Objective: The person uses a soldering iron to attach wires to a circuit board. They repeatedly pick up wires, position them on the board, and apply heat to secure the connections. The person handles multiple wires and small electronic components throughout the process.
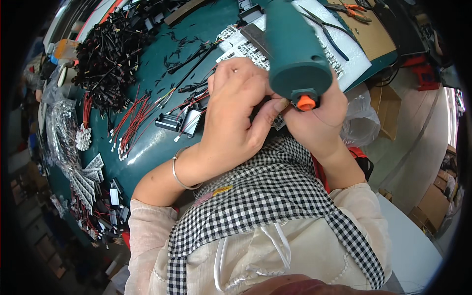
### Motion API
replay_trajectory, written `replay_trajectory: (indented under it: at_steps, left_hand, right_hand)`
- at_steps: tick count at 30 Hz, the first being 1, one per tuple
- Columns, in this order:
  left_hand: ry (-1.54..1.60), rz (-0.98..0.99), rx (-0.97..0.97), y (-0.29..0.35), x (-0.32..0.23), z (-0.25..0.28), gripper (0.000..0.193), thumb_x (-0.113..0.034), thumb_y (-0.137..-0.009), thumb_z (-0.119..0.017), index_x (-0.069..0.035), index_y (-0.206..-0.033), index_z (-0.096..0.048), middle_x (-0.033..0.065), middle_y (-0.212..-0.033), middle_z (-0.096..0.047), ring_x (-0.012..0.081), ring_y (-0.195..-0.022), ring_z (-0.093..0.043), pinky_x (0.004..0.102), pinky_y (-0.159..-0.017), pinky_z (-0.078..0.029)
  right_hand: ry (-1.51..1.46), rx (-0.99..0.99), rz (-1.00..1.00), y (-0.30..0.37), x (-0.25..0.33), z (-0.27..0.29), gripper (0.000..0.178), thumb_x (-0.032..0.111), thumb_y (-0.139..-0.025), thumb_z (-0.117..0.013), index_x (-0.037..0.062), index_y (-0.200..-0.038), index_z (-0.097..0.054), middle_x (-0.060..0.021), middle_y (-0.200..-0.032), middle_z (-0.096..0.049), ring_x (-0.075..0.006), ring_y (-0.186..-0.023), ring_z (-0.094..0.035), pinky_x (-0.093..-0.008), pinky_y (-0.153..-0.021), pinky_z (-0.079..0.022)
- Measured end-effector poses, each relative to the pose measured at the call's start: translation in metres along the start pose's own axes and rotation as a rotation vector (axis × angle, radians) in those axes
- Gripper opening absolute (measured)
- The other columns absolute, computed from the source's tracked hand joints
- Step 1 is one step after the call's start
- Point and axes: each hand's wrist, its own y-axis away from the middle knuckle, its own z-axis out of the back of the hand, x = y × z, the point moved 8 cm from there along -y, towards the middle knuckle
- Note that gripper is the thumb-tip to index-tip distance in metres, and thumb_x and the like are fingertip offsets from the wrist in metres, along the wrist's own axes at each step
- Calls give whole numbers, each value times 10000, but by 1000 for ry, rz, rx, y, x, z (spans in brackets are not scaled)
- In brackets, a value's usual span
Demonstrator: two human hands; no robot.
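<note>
Near the middle, my left hand (pixel 236 105) is closed, its thumb and curled fingers meeting beside my right hand. What they pinch is too hidden to name. My right hand (pixel 322 115) comes close to it from the right, its fingers mostly covered by a dark green cylinder (pixel 301 54) with an orange nub at its near end. Whether this hand grips the cylinder I cannot tell. Beyond both hands lie white boards (pixel 246 50) with rows of small parts. Black cables (pixel 189 61) and a black open-topped case with red wires (pixel 169 121) lie left of my left hand.
A big heap of black cables (pixel 110 51) covers the far left of the green table (pixel 147 147). Red-and-black wire bundles (pixel 135 120) lie nearer. Black-handled pliers (pixel 327 34) rest on white foam (pixel 358 61), with orange-handled pliers (pixel 351 11) beyond. A cardboard box (pixel 386 110) stands right.
</note>
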Motion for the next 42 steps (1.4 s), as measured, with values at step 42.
replay_trajectory:
  at_steps: [42]
  left_hand:
    - [401,568,342,14,45,-18,152,-103,-857,-720,23,-927,-669,10,-761,-642,53,-689,-569,196,-620,-459]
  right_hand:
    - [-432,5,-243,8,-17,3,305,-85,-722,-740,-33,-980,-587,-45,-842,-643,-84,-714,-627,-222,-654,-523]
